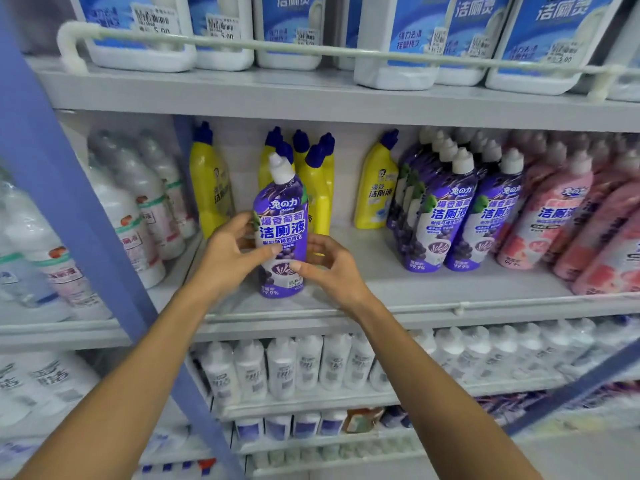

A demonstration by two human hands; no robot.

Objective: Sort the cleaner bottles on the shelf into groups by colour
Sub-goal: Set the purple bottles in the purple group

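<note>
Shop shelf carried yellow bottles at the back, purple group right, pink bottles beyond. Stray purple bottle was upright before the yellows, apart from its group. Left hand wrapped its left side, right hand pinched its lower right. Probably a steadying grip for moving it right.

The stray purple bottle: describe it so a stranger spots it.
Middle shelf, left part, by the yellow bottles. The purple bottle is in front, held by the left hand and right hand. Its cap is white; theirs are blue.
</note>
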